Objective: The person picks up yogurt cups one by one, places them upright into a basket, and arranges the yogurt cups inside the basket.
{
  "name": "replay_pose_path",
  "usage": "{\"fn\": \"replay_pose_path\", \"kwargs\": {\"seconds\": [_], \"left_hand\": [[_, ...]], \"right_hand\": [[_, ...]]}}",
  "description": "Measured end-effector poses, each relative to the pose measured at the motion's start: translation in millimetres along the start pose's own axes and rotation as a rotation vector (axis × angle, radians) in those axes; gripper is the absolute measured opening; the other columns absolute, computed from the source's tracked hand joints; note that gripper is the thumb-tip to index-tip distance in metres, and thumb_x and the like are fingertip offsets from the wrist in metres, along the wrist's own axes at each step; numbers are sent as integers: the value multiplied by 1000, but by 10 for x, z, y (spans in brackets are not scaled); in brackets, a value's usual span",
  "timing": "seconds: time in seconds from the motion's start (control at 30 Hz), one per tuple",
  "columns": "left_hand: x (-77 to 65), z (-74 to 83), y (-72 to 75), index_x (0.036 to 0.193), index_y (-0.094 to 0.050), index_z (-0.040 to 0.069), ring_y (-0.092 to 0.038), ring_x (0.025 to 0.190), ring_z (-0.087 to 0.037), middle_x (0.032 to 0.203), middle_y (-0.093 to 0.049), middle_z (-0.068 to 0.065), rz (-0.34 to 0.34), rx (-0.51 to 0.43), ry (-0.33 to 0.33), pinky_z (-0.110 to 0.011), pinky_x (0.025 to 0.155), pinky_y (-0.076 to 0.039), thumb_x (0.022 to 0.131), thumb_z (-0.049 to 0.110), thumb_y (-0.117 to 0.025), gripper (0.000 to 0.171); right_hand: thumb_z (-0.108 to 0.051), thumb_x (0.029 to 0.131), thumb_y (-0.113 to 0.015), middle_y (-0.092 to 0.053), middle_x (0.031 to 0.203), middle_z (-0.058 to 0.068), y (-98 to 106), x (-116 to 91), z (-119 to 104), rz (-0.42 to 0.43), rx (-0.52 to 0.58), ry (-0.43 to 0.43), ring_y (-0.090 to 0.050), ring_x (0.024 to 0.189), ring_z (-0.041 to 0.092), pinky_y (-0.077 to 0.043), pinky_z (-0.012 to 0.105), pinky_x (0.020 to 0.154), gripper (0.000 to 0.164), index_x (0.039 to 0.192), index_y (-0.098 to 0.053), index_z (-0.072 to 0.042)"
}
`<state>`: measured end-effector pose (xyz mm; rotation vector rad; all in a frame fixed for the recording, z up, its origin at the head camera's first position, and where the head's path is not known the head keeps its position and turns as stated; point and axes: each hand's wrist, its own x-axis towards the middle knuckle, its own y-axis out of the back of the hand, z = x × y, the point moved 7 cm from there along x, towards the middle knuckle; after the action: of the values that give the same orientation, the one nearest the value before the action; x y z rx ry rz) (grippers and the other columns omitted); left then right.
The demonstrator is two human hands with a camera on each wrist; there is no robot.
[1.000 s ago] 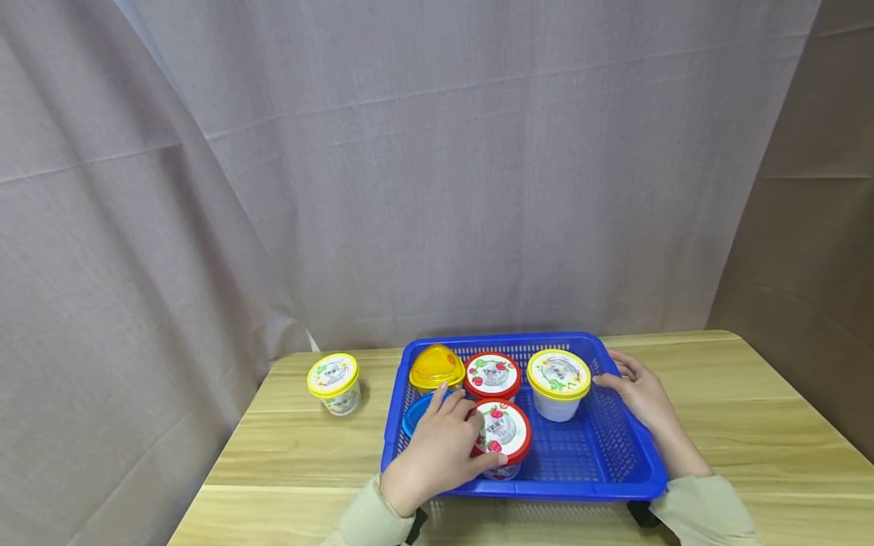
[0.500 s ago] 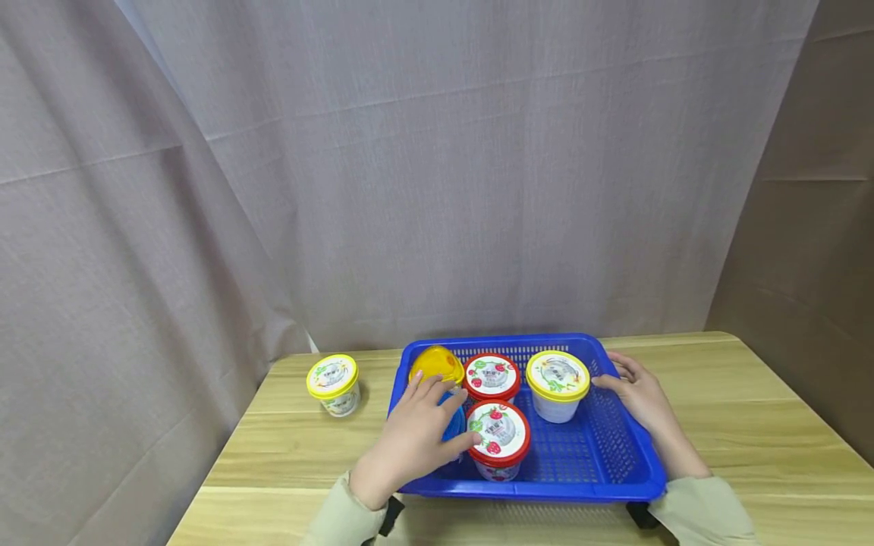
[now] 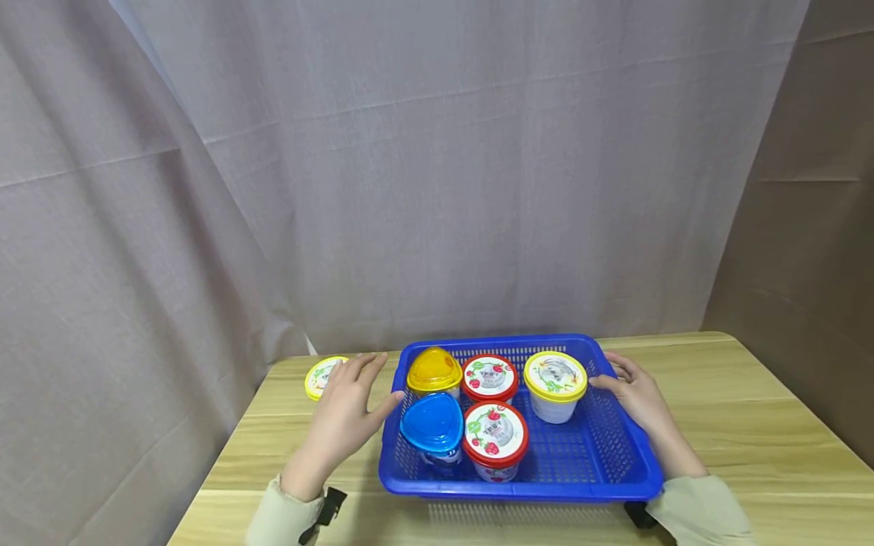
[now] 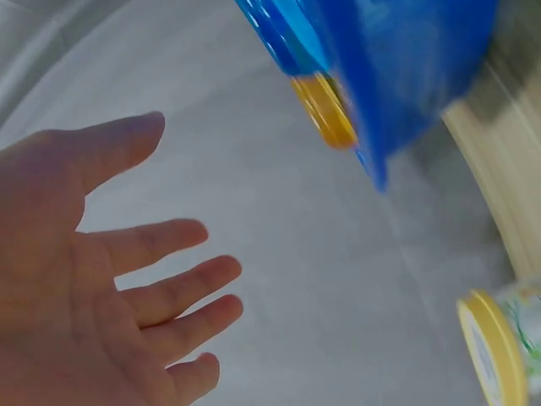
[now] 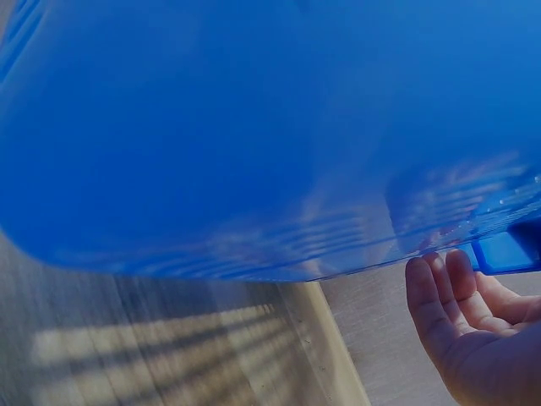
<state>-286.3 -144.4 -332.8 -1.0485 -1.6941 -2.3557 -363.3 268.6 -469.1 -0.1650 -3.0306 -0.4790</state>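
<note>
My left hand (image 3: 341, 417) is in the air left of the blue basket (image 3: 512, 491), fingers spread and holding nothing. Beyond its fingertips stands a yellow-lidded cup (image 3: 321, 378) on the table, partly hidden by the hand; the left wrist view shows this cup's yellow rim (image 4: 499, 351) apart from the fingers. My right hand (image 3: 638, 396) holds the basket's right rim, thumb on top and fingers outside. Inside the basket stand a yellow domed-lid cup (image 3: 435, 369), a blue-lidded cup (image 3: 433, 422), two red-lidded cups (image 3: 496, 434) and another yellow-lidded cup (image 3: 556, 376).
The wooden table (image 3: 259, 455) extends on both sides of the basket. A grey curtain (image 3: 437, 189) hangs right behind its back edge. Within the basket, the cups stand mostly to the left, and bare mesh floor (image 3: 563, 459) shows at the front right.
My left hand has let go of the front red-lidded cup, risen out of the basket and moved left toward the yellow-lidded cup on the table. The right hand stays on the rim.
</note>
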Motion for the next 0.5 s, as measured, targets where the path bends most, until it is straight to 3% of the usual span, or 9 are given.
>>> {"fn": "replay_pose_path", "kwargs": {"seconds": [0.13,0.3,0.5], "left_hand": [[-71,-256,58,138,-56,-6,-52,124,-44,132,-59,-27,50,-8,61,-62,112,-29,85,29,-82,68],[-175,-550,72,142,-51,-8,-47,129,-47,136,-54,-28,58,-50,161,-64,115,-21,86,29,-81,74],[-278,-757,68,145,-45,-8,-40,131,-49,142,-47,-30,73,-64,225,-62,110,-31,84,31,-82,81]], "right_hand": [[-18,92,-67,-55,134,33,-8,-5,2,1,3,-4,-58,82,-4,-54,24,72,71,150,-35,8],[-18,93,-66,-52,137,34,-9,7,9,-3,2,-3,-58,82,-4,-54,23,72,71,151,-34,8],[-17,94,-65,-54,136,33,-6,28,38,-7,14,-11,-58,81,-4,-54,23,71,71,151,-32,9]]}}
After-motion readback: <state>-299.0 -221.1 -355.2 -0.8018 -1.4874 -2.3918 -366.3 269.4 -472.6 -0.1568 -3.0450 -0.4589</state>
